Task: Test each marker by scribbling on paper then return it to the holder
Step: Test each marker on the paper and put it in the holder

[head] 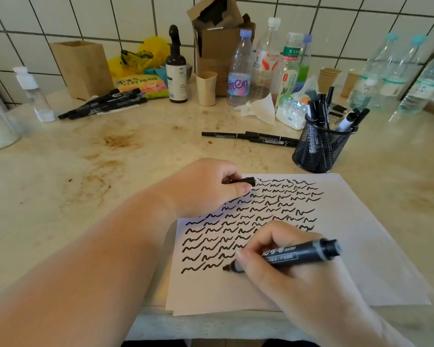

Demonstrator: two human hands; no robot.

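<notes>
At the far left of the stained tabletop (60,159) lies a bundle of black markers (103,103); their exact count cannot be told, though at least three show. Further right, the left hand (206,186) rests on the upper left corner of the paper (361,246), its fingers (241,190) curled round one black cap (244,181). The single sheet carries about ten rows of black squiggles (251,221). Low on the sheet, the right hand (281,266) grips one uncapped marker (298,255), fingers clenched on its barrel, the tip touching the paper at the end of the bottom row. Behind the sheet, three thin pens (251,137) lie side by side, just left of one black mesh holder (318,149), which stands upright just beyond the paper's far edge, holding several markers too crowded to count.
</notes>
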